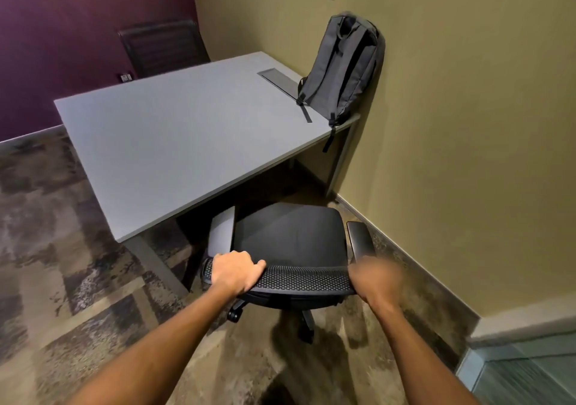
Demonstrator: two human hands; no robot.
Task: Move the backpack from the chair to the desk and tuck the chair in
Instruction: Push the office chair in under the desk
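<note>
Chair (290, 233) backrest under left hand (235, 272).

- The backpack (341, 68) is grey with dark straps, standing upright at the far right corner of the desk (174, 143), leaning on the wall (one strap dangles over the desk's edge).
- The desk is a plain grey rectangular top.
- The chair (291, 242) is black, with a mesh back and armrests, at the desk's near right side, its seat only partly under the top.
</note>
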